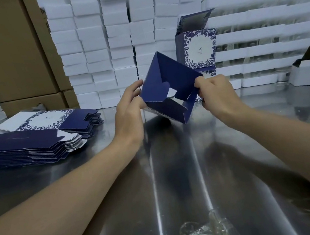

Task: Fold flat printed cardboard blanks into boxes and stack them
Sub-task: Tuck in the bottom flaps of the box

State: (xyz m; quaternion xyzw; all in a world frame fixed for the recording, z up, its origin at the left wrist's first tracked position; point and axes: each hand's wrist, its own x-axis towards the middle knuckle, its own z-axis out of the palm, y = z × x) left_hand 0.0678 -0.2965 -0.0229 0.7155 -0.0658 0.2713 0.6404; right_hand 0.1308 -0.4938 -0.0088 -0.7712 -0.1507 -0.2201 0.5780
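Navy box blank (168,87) held mid-air over table (178,174), centre. Left hand (129,109) grips its left edge, right hand (214,93) pinches right corner. Bottom flaps half-closed; best tuck tabs squarely, keeping walls square.

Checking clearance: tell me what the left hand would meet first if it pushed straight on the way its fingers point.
The half-folded blue box, which the left hand grips by one edge; nothing lies between. Beyond it, probably the wall of white boxes, though depth is unclear.
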